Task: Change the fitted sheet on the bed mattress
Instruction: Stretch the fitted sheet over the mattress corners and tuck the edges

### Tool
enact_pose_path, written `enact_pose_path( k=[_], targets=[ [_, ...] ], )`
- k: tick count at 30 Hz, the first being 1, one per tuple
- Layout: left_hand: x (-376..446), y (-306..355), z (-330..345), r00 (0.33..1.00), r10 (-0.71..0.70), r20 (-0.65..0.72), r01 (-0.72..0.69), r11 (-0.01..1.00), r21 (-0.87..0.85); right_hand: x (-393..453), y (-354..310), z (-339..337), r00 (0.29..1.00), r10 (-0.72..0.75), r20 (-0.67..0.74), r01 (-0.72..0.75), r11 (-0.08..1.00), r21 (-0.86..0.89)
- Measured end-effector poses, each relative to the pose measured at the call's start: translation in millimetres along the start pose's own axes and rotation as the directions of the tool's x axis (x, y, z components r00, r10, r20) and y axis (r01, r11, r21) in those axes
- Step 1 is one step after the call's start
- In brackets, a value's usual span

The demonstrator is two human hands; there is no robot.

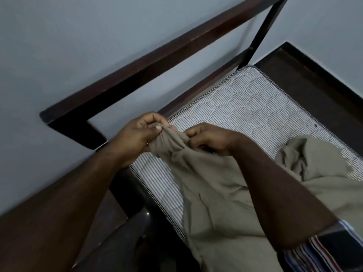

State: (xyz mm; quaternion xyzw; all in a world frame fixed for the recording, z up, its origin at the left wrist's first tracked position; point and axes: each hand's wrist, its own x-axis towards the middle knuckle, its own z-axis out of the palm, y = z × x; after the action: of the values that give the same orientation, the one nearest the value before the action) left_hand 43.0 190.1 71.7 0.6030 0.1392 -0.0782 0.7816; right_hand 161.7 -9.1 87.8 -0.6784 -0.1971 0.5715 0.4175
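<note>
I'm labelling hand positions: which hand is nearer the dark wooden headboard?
Left. The left hand grips the sheet beside the headboard; the right hand grips it further over the mattress.

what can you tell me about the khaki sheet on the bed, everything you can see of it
The khaki sheet is a plain, matte, olive-tan cloth, soft and heavily creased. It lies loose and crumpled over the striped quilted mattress, leaving the far end and the left edge strip bare, so it is not fitted on. One bunched edge is lifted and gathered between the left hand and the right hand, both closed on it. The right forearm crosses over it. A rumpled fold rises at the right.
</note>
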Motion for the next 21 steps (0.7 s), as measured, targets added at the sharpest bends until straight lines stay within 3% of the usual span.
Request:
enact_pose_path(
  k=[1, 3, 5, 7, 10, 14, 17, 19, 21],
  targets=[
    [-10.3, 0.8, -5.4, 0.999, 0.014, -0.041, -0.011, 0.998, 0.054, -6.3, -4.8, 5.8, 0.999, -0.015, -0.042, 0.011, 0.996, -0.094],
    [-30.2, 1.6, -7.0, 0.997, 0.051, -0.066, -0.040, 0.986, 0.163, -18.4, -16.4, 12.7, 0.956, -0.141, -0.258, 0.036, 0.927, -0.374],
    [-48.2, 5.3, 0.2, 0.997, 0.070, -0.039, -0.059, 0.970, 0.234, -31.9, -26.2, 17.7, 0.792, -0.390, -0.469, 0.015, 0.781, -0.624],
    [-64.2, 14.5, 6.7, 0.993, 0.109, -0.032, -0.097, 0.958, 0.271, -48.5, -25.8, 14.1, 0.672, -0.527, -0.521, -0.087, 0.642, -0.762],
    [-85.7, 25.9, -0.7, 0.983, 0.174, -0.059, -0.147, 0.937, 0.316, -78.4, -12.1, -3.9, 0.652, -0.396, -0.647, -0.375, 0.574, -0.728],
    [-110.2, 14.9, -28.3, 0.957, 0.212, -0.198, -0.137, 0.932, 0.336, -119.8, -2.1, -23.4, 0.516, -0.308, -0.799, -0.590, 0.549, -0.592],
    [-118.8, -0.7, -40.3, 0.932, 0.202, -0.301, -0.090, 0.933, 0.348, -127.7, 0.3, -22.5, 0.512, -0.242, -0.824, -0.651, 0.516, -0.556],
    [-121.3, -8.3, -36.7, 0.925, 0.184, -0.333, -0.053, 0.930, 0.365, -132.5, -9.6, -22.3, 0.495, -0.283, -0.821, -0.623, 0.543, -0.563],
    [-123.8, -8.3, -19.2, 0.946, 0.159, -0.281, -0.037, 0.918, 0.394, -148.1, -37.1, -30.6, 0.337, -0.458, -0.823, -0.520, 0.638, -0.568]
  ],
)
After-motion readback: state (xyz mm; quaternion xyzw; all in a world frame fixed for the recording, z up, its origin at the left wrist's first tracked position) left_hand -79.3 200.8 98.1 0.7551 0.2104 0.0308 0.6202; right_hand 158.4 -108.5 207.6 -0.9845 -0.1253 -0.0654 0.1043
